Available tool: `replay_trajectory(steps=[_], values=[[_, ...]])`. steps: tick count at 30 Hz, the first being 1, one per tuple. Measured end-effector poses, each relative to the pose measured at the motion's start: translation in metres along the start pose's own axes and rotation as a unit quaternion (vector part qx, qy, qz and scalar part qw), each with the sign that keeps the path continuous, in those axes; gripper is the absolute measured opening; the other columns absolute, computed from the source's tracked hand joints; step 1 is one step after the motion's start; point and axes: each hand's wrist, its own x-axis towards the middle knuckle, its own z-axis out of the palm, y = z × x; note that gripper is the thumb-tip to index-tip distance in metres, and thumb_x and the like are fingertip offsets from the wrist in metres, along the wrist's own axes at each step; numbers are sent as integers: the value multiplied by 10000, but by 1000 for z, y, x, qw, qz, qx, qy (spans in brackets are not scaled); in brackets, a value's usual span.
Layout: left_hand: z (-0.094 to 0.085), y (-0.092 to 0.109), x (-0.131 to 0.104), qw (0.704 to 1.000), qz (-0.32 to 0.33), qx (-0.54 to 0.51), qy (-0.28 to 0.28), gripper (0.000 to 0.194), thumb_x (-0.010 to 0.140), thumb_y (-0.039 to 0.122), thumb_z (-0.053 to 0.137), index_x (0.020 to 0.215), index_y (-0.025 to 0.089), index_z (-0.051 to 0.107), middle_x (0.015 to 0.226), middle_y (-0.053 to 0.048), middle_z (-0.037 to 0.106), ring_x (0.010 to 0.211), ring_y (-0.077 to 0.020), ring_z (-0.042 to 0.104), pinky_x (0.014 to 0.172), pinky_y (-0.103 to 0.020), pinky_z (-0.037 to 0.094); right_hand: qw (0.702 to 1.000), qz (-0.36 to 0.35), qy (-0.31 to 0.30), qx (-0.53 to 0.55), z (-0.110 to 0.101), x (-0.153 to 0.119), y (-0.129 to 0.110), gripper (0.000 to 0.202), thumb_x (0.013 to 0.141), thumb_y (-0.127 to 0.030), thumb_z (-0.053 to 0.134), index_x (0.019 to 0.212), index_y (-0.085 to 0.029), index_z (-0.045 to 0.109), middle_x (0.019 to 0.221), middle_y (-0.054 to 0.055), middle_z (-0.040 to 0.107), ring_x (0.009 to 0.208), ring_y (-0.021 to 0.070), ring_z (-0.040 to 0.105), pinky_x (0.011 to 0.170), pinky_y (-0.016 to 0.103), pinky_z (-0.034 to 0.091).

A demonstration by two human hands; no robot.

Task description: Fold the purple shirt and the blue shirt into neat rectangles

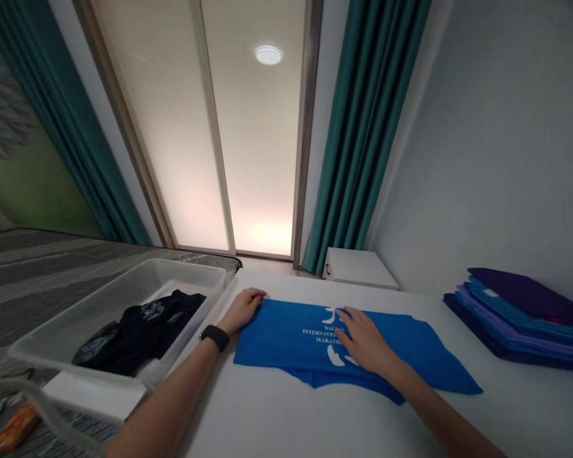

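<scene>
At the far left, a translucent plastic bin (42,346) holds a crumpled dark navy garment (143,331), beside the white worktop (339,426). Next comes the left hand (243,308), a black watch (214,337) on its wrist, at the far left corner of a blue printed T-shirt (277,337). Its fingers curl there, but I cannot tell whether that grip pinches cloth. From this hand the shirt runs off rightward, flat on the worktop, its long axis crosswise in front of the person, the right end angling slightly nearer.

The right hand (363,337) lies across the white lettering near the shirt's middle, its grip spread and clasping nothing. The left hand is nearest the left end; the right hand is the nearer to the right end, though well short of it. Beyond that end, apart, sits a stack of folded clothes (520,318).
</scene>
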Motion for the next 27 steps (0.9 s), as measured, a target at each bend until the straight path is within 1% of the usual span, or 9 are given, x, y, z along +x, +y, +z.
replay_trajectory(steps=[4,5,8,10,13,16,20,23,27], values=[[3,-2,-3,1000,-5,-19,12,331,905,235,407,1041,170,702,1041,-74,716,995,-206,635,941,-334,471,995,-88,32,20,2,32,-42,476,962,-319,355,1405,-183,467,1452,117,448,1341,252,365,1114,408,261],[4,-2,-4,1000,-4,-21,13,319,902,235,418,1020,176,709,1046,-73,717,1007,-209,631,951,-336,465,993,-113,35,27,3,41,-54,451,960,-285,366,1380,-176,492,1418,118,479,1311,242,395,1101,389,278],[4,-1,-5,999,-5,-29,15,297,892,224,439,990,188,717,1027,-67,725,1002,-214,634,951,-343,465,986,-158,42,44,7,67,-91,369,952,-208,389,1272,-185,573,1275,101,569,1189,206,478,1034,336,331],[3,-1,-6,999,-8,-45,17,289,887,221,449,990,186,716,1024,-66,729,998,-215,639,947,-341,468,985,-162,38,35,10,81,-110,343,950,-188,397,1234,-203,589,1189,87,599,1117,202,505,973,332,361],[3,0,-6,997,-18,-72,16,286,888,225,450,1004,196,710,1037,-53,732,1002,-213,645,942,-331,472,991,-130,38,6,15,95,-129,311,950,-204,406,1186,-203,609,1129,97,607,1082,233,506,916,360,371],[4,0,-5,996,-27,-81,17,284,895,229,445,1007,198,705,1034,-48,732,989,-209,649,928,-320,475,993,-105,53,-2,20,100,-137,286,956,-243,414,1147,-195,620,1113,106,602,1080,258,495,897,377,363],[0,-1,-4,997,-46,-65,13,313,894,177,411,1038,187,689,947,-50,726,935,-198,644,900,-326,475,992,-96,79,5,26,98,-137,240,961,-266,421,1085,-209,619,1099,96,587,1058,251,483,892,375,348],[-10,-1,-6,999,-38,-16,-10,283,876,166,438,989,185,696,948,-63,701,959,-208,614,905,-339,446,992,-96,82,15,29,97,-135,231,967,-270,418,1079,-221,614,1094,89,583,1051,244,477,897,369,344],[-22,2,-10,997,-37,51,-52,201,877,257,497,875,197,689,891,-52,656,940,-224,577,881,-363,401,989,-120,83,37,28,97,-134,251,966,-245,421,1136,-232,605,1098,77,583,1053,233,479,905,353,349]])
